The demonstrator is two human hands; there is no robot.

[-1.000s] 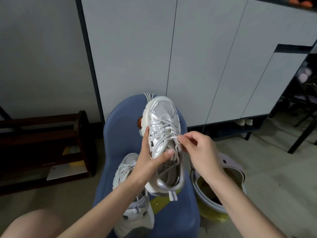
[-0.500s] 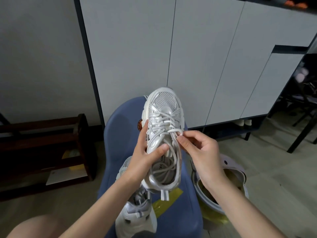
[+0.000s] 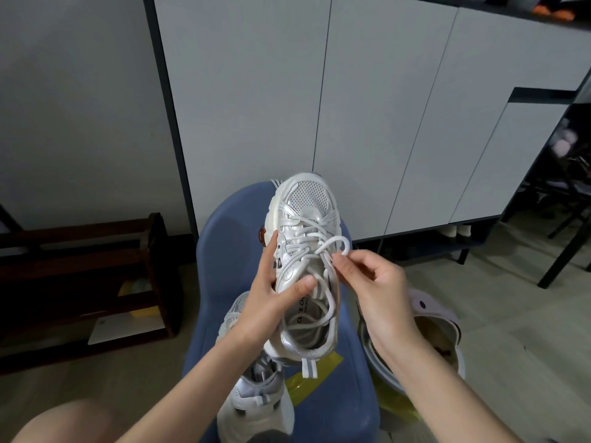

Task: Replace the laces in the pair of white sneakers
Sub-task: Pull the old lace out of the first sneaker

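A white and silver sneaker (image 3: pixel 307 215) is held up in the air, toe pointing away, above a blue chair (image 3: pixel 230 244). My left hand (image 3: pixel 271 298) grips its left side, thumb across the tongue opening. My right hand (image 3: pixel 371 282) pinches a loop of the white lace (image 3: pixel 335 247) at the shoe's right upper eyelets. Loose lace coils lie inside the shoe opening. The second white sneaker (image 3: pixel 256 401) rests on the chair seat below, partly hidden by my left forearm.
A yellow plastic wrapper (image 3: pixel 319 375) lies on the chair seat. A pale basin (image 3: pixel 447 340) stands on the floor at the right. A dark wooden shoe rack (image 3: pixel 83 282) is at the left, white cabinets (image 3: pixel 319 107) behind, a dark table leg (image 3: pixel 566 254) at far right.
The sneaker has been lifted slightly. My right hand has pulled a loop of lace out to the right from the upper eyelets. My left hand keeps its grip.
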